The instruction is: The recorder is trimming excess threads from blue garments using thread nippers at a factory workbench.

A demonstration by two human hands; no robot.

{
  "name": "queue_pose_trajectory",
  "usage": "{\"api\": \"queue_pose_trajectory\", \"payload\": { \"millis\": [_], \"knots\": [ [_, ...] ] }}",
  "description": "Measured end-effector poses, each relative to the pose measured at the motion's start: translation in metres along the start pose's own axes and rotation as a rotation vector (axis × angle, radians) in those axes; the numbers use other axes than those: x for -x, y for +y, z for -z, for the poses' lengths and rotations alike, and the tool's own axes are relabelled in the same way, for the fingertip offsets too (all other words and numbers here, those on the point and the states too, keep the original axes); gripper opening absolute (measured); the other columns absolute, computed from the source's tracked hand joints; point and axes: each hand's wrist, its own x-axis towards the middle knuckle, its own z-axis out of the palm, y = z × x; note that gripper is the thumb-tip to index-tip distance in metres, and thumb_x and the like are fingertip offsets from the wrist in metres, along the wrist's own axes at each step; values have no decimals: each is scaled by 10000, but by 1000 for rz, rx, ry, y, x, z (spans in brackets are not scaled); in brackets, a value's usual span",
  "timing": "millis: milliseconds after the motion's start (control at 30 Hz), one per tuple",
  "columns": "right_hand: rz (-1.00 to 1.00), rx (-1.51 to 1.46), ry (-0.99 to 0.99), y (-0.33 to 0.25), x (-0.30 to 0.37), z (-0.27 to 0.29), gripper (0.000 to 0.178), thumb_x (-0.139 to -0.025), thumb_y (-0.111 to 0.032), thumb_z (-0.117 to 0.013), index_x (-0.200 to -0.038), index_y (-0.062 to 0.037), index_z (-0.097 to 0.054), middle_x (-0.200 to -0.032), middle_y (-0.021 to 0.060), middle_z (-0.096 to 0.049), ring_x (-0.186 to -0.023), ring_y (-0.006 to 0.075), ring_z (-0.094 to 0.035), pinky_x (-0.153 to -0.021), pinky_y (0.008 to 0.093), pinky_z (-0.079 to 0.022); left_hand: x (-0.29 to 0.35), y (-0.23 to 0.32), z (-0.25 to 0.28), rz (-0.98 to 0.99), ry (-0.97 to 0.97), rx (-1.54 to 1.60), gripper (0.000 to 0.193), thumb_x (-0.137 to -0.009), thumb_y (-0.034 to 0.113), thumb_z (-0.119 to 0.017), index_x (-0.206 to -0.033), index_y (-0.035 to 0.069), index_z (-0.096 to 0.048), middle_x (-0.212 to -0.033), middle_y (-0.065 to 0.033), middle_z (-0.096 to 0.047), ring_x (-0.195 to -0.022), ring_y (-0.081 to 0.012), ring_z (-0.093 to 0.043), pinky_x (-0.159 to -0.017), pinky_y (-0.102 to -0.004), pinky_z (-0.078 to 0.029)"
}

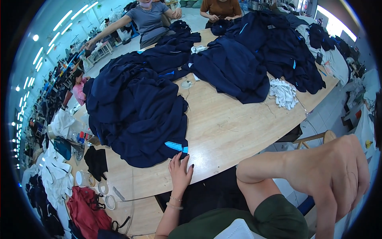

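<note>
A large heap of navy garments (135, 107) lies on the left part of the wooden table in front of me. My left hand (181, 173) rests at the heap's near edge, fingers apart, fingertips touching the dark cloth just below a bright blue strip (175, 146). Close to the camera on the right, my right hand (338, 179) is raised above the table's near side, wrist bent and fingers curled downward. Whatever its fingers may hold is hidden.
More navy garments (234, 67) cover the table's far right, beside a bundle of white strips (283, 93). At left are a dark red bag (87, 209), a white mug (84, 178), tape rolls (110, 202) and a grey cutter (118, 194). Two people (153, 18) stand across the table.
</note>
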Motion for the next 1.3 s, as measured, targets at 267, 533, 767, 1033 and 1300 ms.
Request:
{"api": "queue_pose_trajectory", "payload": {
  "millis": [267, 533, 767, 1033, 1300],
  "knots": [
    [63, -18, -4, 0, 4, 9, 355, -967, -226, -555, -688, -9, -584, -530, 102, -578, -476, 187, -570, -749, 604, -518, 7, -6, 6, 67, 42, -10, 429, -819, 228, -689, -1228, 107, -639, -1403, -146, -478, -1323, -355, -393, -1113, -482, -271],
    [-509, 452, 720, -3, 135, 75, 449, -1025, -429, -466, -737, -102, -575, -498, -33, -451, -441, 165, -492, -958, 507, -421, -12, -26, 40, 93, 267, 468, 259, -822, -3, -629, -1080, 12, -657, -1256, -152, -552, -1180, -333, -545, -989, -368, -446],
    [-1192, 886, 1053, 8, 255, 74, 298, -1019, -215, -497, -828, -16, -611, -629, 24, -522, -615, 123, -558, -663, 241, -428, -83, -107, 87, 449, 859, -86, 299, -865, 120, -672, -1146, 36, -617, -1173, -168, -585, -1083, -369, -565, -950, -397, -457],
    [-1176, 905, 1109, 18, 248, 70, 292, -1010, -220, -521, -825, -18, -623, -678, 22, -576, -631, 99, -561, -599, 221, -358, -106, -79, 116, 289, 672, -211, 81, -894, 118, -634, -923, 43, -650, -885, -106, -635, -837, -313, -611, -730, -386, -494],
    [-1132, 986, 1194, 13, 254, 92, 249, -1021, -211, -501, -983, -12, -647, -833, 47, -627, -689, 95, -600, -617, 203, -451, 13, 74, 69, -177, -437, 850, 162, -850, 73, -674, -998, 17, -638, -867, -118, -629, -828, -292, -626, -724, -380, -512]
  ]
}}
